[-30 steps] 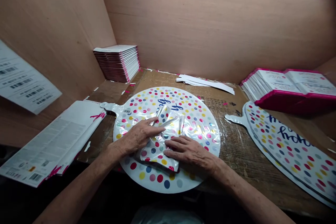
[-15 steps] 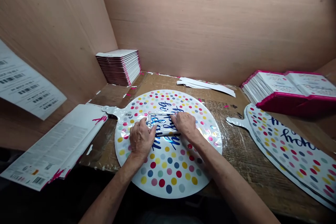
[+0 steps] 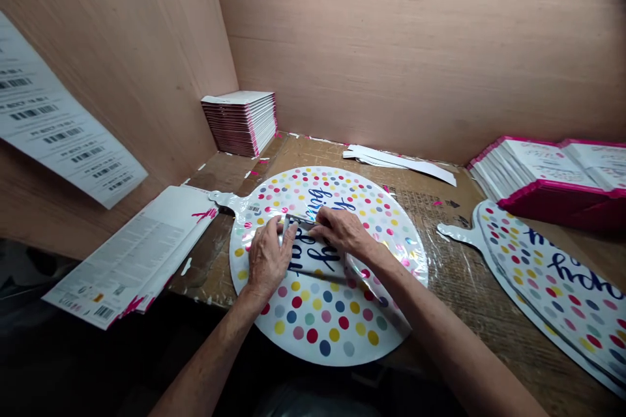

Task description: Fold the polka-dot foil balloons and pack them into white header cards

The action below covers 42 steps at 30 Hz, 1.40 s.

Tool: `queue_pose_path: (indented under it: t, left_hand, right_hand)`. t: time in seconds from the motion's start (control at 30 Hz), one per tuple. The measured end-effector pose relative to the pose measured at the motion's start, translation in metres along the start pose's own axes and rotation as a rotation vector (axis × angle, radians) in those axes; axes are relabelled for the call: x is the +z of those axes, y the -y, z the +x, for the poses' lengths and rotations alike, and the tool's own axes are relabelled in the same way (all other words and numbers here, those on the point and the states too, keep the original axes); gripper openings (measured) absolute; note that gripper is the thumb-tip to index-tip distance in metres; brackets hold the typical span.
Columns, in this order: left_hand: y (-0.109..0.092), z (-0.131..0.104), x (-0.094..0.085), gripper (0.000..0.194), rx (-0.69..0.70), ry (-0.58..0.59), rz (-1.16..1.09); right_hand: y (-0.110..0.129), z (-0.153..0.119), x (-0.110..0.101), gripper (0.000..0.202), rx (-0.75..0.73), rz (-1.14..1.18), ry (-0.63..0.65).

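Note:
A round foil balloon with coloured dots and blue lettering lies flat in front of me, its tail pointing left. On its middle is a folded piece of clear, shiny plastic; whether it is a bag or a film I cannot tell. My left hand has its thumb and curled fingers on the plastic's left edge. Pinching the far edge, my right hand has bent fingers, and a loose clear part shows beneath its wrist.
Folded white-and-pink cards are stacked at the back left. Flat printed cards lie left, below a hanging barcode sheet. Paper strips lie behind. More cards and balloons are right. Wooden panels enclose the cardboard-covered table.
The narrow folded plastic has spread wider toward me, with a loose part under my right wrist. My right hand has shifted slightly toward my left. The whole view has moved a little.

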<state>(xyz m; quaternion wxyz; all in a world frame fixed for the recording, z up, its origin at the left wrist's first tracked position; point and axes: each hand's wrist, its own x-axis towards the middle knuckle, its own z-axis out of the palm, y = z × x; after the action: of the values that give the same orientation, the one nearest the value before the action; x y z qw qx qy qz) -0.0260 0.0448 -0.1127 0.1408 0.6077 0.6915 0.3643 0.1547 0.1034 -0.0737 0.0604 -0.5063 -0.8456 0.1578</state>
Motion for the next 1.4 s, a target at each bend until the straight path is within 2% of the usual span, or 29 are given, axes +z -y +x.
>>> queue_pose_path:
  t: [0.1,0.17,0.23,0.3,0.4,0.43,0.5,0.6,0.73,0.8,0.87,0.93,1.0,1.1,1.2,1.27,1.3,1.4]
  left_hand:
    - [-0.012,-0.005,-0.001,0.024,-0.047,0.116,-0.149]
    - [-0.016,-0.009,-0.006,0.024,-0.056,0.136,-0.226]
    - [-0.010,-0.010,-0.020,0.030,-0.071,0.115,-0.217]
    - [0.009,-0.008,-0.046,0.034,-0.066,0.031,-0.056]
    - [0.051,-0.003,-0.095,0.036,-0.038,-0.165,0.467]
    - [0.065,-0.002,-0.109,0.035,-0.056,-0.160,0.640]
    - [0.088,0.000,-0.130,0.033,-0.070,-0.037,0.857]
    - [0.106,0.006,-0.142,0.035,-0.020,0.141,0.931]
    - [0.102,0.019,-0.152,0.026,0.009,0.173,0.958]
    - [0.089,0.022,-0.160,0.027,-0.002,0.148,0.984]
    - [0.070,0.020,-0.164,0.030,0.028,0.066,0.983]
    - [0.048,0.012,-0.158,0.034,0.163,-0.027,0.901]
    - [0.031,0.001,-0.141,0.034,0.365,-0.034,0.730]
    - [0.021,-0.011,-0.106,0.033,0.547,0.159,0.489]
    - [0.023,-0.013,-0.076,0.039,0.549,0.397,0.403]
    - [0.020,-0.010,-0.061,0.041,0.548,0.461,0.369]
    - [0.016,-0.009,-0.055,0.037,0.540,0.436,0.358]
    - [-0.004,-0.005,-0.033,0.029,0.439,0.258,0.420]
  right_hand:
    - [0.014,-0.015,0.012,0.019,-0.014,0.118,-0.008]
    - [0.024,-0.020,0.018,0.017,-0.032,0.172,0.000]
    - [0.028,-0.026,0.021,0.022,-0.057,0.221,0.002]
    - [0.024,-0.034,0.023,0.028,-0.064,0.286,-0.012]
    - [0.004,-0.052,0.025,0.033,-0.024,0.404,-0.071]
    - [-0.003,-0.059,0.026,0.035,-0.007,0.437,-0.082]
    - [-0.016,-0.069,0.028,0.039,0.016,0.492,-0.083]
    - [-0.025,-0.077,0.031,0.043,0.030,0.547,-0.081]
    - [-0.024,-0.075,0.034,0.044,0.053,0.677,-0.075]
    - [-0.023,-0.075,0.032,0.043,0.059,0.736,-0.072]
    - [-0.025,-0.078,0.027,0.043,0.068,0.751,-0.103]
    - [-0.034,-0.084,0.019,0.043,0.096,0.768,-0.155]
    - [-0.049,-0.094,0.012,0.043,0.142,0.818,-0.217]
    - [-0.070,-0.114,0.005,0.045,0.220,0.911,-0.274]
    - [-0.077,-0.133,0.006,0.044,0.270,0.885,-0.219]
    - [-0.072,-0.139,0.008,0.044,0.258,0.815,-0.165]
    - [-0.067,-0.140,0.008,0.043,0.238,0.781,-0.140]
    - [-0.052,-0.132,0.007,0.038,0.141,0.693,-0.088]
